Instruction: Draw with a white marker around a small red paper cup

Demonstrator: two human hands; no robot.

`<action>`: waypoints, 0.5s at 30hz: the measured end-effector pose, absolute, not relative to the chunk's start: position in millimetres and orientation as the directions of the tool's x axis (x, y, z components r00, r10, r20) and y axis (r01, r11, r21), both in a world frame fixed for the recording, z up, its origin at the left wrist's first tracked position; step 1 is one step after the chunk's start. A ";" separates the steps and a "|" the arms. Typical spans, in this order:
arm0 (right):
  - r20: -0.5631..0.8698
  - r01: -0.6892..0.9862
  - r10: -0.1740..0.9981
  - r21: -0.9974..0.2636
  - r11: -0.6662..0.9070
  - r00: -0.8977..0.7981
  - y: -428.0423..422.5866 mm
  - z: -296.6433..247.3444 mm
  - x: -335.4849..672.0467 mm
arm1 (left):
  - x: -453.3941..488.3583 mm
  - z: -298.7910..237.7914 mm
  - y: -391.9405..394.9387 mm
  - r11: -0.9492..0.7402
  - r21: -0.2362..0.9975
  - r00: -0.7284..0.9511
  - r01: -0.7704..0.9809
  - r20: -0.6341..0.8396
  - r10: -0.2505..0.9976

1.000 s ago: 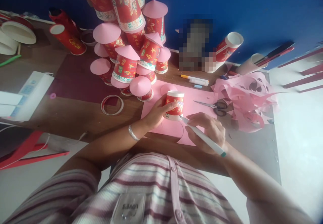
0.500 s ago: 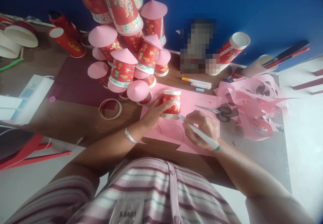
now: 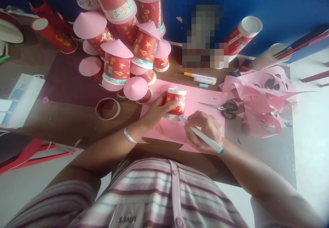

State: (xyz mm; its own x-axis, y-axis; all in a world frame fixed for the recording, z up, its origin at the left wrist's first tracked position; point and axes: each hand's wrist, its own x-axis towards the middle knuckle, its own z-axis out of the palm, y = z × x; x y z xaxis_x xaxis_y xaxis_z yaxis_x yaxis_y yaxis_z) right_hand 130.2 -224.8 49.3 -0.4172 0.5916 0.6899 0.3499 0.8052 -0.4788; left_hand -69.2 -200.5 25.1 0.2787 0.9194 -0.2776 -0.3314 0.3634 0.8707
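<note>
My left hand [image 3: 156, 111] is closed around a red paper cylinder [image 3: 177, 100] with white bands at top and bottom and gold figures on its side. My right hand [image 3: 203, 128] grips a white marker pen [image 3: 207, 139] with a green end. The pen's tip meets the lower white band, where some green strokes show at the left. Beneath both hands lies a pink paper sheet [image 3: 195, 99] with curved outlines drawn on it. Scissors [image 3: 222, 107] rest on the sheet, to the right of the cylinder.
At the back left stands a cluster of red cylinders with pink cone roofs [image 3: 117, 58]. A cardboard ring [image 3: 108, 109] lies left of the sheet. Pink paper offcuts [image 3: 264, 98] pile up at the right. Behind the sheet are markers [image 3: 204, 80] and a tall red tube [image 3: 244, 36].
The view has shifted slightly closer and the background things sit a little differently in it. Both hands keep their holds; the pen tip has moved slightly left along the white band.
</note>
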 end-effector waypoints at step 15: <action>0.707 0.358 0.575 -0.455 0.816 -0.412 -226.8 46.5 129.0 | -69.0 26.4 -199.2 0.371 0.881 0.278 -0.294 -0.292 0.915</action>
State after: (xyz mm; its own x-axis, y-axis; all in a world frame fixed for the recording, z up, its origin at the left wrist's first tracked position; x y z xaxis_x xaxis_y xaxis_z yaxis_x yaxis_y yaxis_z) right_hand 129.0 -226.8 46.5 -0.4122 0.5749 0.7068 0.3578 0.8156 -0.4548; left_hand -69.0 -199.2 26.4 0.2783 0.9150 -0.2920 -0.2943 0.3707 0.8809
